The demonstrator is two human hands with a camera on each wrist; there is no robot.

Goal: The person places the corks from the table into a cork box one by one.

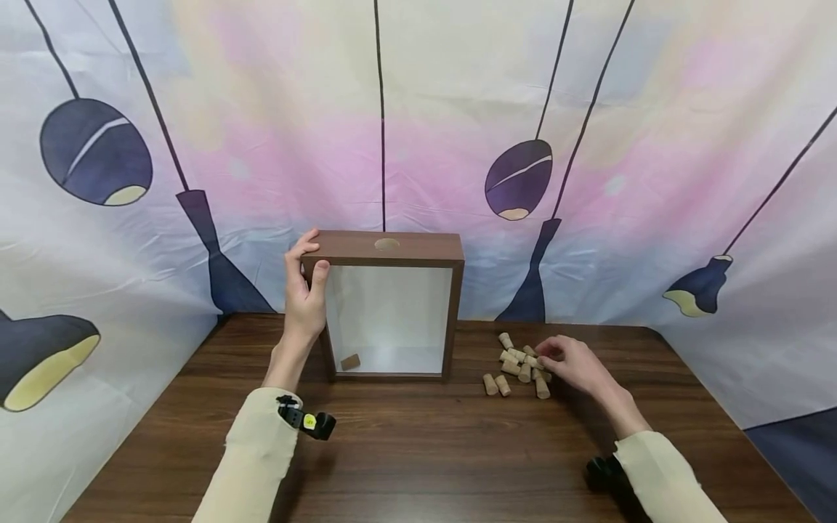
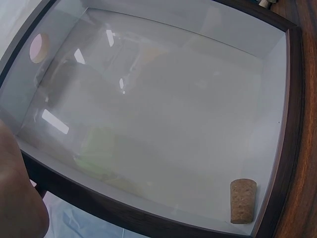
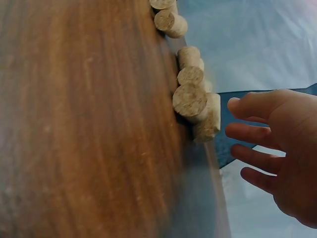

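Note:
A shadow box (image 1: 418, 240) with a dark wooden frame, clear front and white inside stands upright on the table. A round hole (image 1: 387, 245) is cut in its top. One tapered cork (image 2: 242, 201) lies inside, in the bottom corner. My left hand (image 1: 306, 298) grips the upper left corner of the box, thumb on the front edge. To the right of the box lies a loose pile of corks (image 1: 524, 373). My right hand (image 1: 572, 363) is at the pile's right side, its fingers (image 3: 250, 131) loosely bent with nothing between them in the right wrist view.
The dark wood table (image 1: 418, 450) reaches back to a fabric backdrop (image 1: 418, 109) printed with hanging lamps. Two corks (image 1: 490, 385) lie slightly apart, at the pile's left front. A small black camera (image 1: 317, 423) sits on the left wrist.

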